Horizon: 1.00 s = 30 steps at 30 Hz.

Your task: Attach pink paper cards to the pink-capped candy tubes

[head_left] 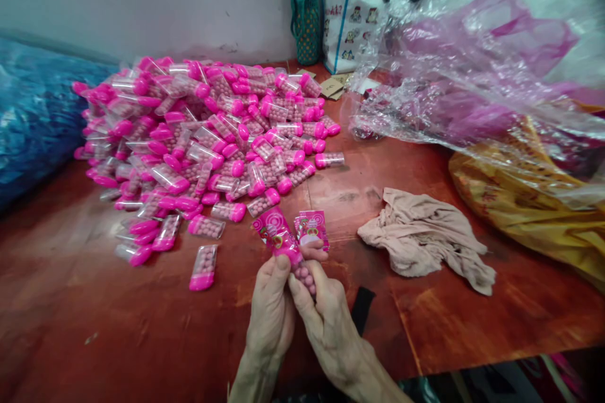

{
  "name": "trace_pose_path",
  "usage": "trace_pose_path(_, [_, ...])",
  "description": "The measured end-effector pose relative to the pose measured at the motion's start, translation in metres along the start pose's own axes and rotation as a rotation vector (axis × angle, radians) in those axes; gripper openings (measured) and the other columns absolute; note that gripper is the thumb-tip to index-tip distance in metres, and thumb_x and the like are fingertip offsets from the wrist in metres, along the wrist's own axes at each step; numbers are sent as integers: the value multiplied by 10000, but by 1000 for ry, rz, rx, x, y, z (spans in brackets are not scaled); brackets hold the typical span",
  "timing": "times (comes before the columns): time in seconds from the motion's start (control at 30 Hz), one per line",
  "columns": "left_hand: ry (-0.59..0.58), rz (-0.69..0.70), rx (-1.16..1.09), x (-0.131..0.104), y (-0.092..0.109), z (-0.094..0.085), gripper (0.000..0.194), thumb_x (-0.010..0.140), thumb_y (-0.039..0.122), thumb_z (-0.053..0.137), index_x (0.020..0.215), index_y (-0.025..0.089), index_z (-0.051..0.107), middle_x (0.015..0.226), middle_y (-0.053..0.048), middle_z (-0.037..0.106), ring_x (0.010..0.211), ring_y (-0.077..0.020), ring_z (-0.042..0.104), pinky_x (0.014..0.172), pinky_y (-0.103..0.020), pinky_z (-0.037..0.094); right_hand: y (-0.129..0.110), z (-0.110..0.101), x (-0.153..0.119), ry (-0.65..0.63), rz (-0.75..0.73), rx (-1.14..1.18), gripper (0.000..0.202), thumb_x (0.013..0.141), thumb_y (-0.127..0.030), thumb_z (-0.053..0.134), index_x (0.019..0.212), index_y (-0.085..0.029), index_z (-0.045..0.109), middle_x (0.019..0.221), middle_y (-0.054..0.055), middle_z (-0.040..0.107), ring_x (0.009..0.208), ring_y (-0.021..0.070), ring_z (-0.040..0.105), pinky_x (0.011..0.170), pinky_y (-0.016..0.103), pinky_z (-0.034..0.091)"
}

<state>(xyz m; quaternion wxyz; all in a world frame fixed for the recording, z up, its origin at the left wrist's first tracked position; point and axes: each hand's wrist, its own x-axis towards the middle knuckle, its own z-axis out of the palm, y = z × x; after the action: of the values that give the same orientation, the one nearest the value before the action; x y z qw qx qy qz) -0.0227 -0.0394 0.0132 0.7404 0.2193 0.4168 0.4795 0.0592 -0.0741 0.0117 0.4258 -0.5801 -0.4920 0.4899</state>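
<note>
Left hand (273,308) is pinching pink printed wrapper (275,232) near its lower end; right hand (326,312) is gripping clear container (304,277) of pink balls, thumb and fingers closed on it. I'm seeing container tilting between both hands, wrapper meeting its upper end. More pink wrappers (314,225) are lying just beyond right fingers. Large pile of pink-capped containers (203,138) is spreading farther back, leftward; crumpled cloth (420,233) is resting on table (155,340), rightward.

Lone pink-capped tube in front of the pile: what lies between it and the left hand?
Nothing; the head view shows only a bare stretch of red tabletop between the lone tube and the left hand.
</note>
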Motion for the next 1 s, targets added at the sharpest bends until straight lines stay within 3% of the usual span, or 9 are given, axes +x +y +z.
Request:
trace_pose_path(0.23, [40,12,-72,0,5,-3,320,732,404,606,909,146,675,932,-110,678,791,-227,640,692,-321,524,-1,-3,8,-45,-22,131,179,890,-334,411,858,-196,521,689,-15,560,594,106,529,550,192,395])
trace_pose_path(0.4, [58,-12,-70,3,5,-1,262,713,338,640,861,126,683,838,-106,694,714,-213,650,627,-301,537,4,1,7,-23,27,237,235,883,-371,413,833,-172,528,596,-38,470,489,80,430,450,181,341])
trace_pose_path(0.6, [101,13,-55,-9,-4,6,238,746,343,601,857,150,683,839,-88,698,669,-184,650,574,-258,532,7,7,-4,82,-14,107,228,880,-308,434,1048,-199,542,748,7,591,665,119,559,603,185,428])
trace_pose_path(0.73, [103,8,-46,-12,-7,6,267,755,379,582,846,151,685,826,-96,699,686,-190,648,592,-265,530,7,10,-3,90,-99,111,176,878,-265,435,1000,-206,547,679,-15,581,574,101,551,548,172,415])
trace_pose_path(0.87, [45,41,-19,-4,-5,0,232,744,307,614,923,170,668,846,-86,695,726,-184,644,644,-264,524,5,6,4,81,-53,135,193,895,-310,400,935,-193,548,665,-12,579,574,108,549,531,177,418])
trace_pose_path(0.93, [47,55,-12,0,-2,-4,241,734,269,629,951,168,658,840,-83,694,737,-183,643,660,-266,521,3,1,6,62,-50,66,219,900,-322,387,906,-187,560,673,1,594,573,120,548,534,197,418])
trace_pose_path(1.0, [68,82,16,4,1,-7,227,732,248,630,938,155,659,812,-79,693,729,-183,644,654,-264,520,0,-6,7,122,-92,-40,210,883,-327,426,895,-181,577,715,24,609,615,143,559,574,226,426])
